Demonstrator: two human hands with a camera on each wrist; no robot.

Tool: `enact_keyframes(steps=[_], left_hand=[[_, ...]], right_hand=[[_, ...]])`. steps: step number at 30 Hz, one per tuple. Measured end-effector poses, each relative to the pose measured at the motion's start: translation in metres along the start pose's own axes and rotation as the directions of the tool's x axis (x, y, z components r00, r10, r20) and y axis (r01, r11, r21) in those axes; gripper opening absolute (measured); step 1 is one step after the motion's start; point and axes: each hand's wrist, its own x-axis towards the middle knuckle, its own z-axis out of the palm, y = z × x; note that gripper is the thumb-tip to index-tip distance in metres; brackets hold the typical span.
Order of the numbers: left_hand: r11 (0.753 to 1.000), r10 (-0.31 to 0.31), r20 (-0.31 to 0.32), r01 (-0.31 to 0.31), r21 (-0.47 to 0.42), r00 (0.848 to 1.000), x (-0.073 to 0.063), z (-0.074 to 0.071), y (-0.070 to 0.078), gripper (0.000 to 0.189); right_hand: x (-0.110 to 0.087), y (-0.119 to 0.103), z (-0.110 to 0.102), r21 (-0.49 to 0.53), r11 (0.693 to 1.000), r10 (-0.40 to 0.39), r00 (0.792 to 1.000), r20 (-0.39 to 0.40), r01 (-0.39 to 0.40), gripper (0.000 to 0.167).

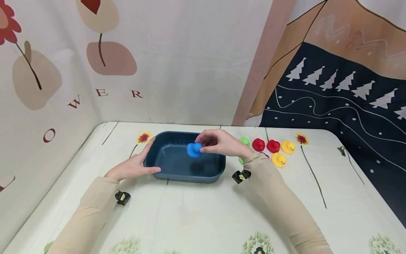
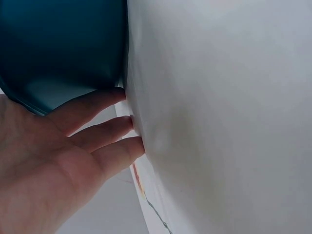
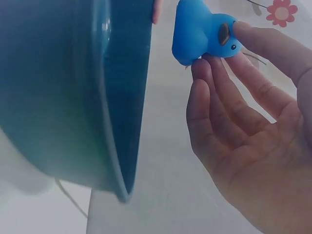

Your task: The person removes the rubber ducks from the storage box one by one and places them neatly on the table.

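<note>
Between thumb and fingertips my right hand [image 1: 222, 143] pinches a small blue rubber duck [image 1: 194, 150]. It holds the duck above the inside of a dark blue rectangular tub [image 1: 188, 179]. The right wrist view shows the duck [image 3: 192, 34] from the side, with its eye and dark bill toward the thumb, above the level of the tub's rim [image 3: 109, 122]. At the tub's left end, my left hand [image 1: 134, 166] rests with its thumb at the near rim and straight fingers along the outer wall. Those fingers [image 2: 105, 129] are extended beside the tub in the left wrist view.
Right of the tub lie two red ducks [image 1: 258, 145], two yellow ducks [image 1: 279, 160] and a green duck [image 1: 244, 141], with more green and a purple bit partly hidden by the right arm. The printed white cloth [image 1: 190, 211] covers the table, with fabric walls behind.
</note>
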Motion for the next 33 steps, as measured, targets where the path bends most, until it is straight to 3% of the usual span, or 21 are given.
enact_keyframes(steps=[25,33], left_hand=[[1.0,-0.012,0.0,0.012,0.009,1.0,-0.001,0.001,0.0,0.107],[1.0,0.001,-0.002,-0.001,0.023,1.0,0.0,0.0,0.0,0.108]], right_hand=[[-0.046,0.011,-0.035,-0.016,0.994,0.106,0.985,-0.134,-0.11,0.03],[-0.066,0.02,-0.049,-0.014,0.986,0.161,0.969,-0.188,-0.166,0.029]])
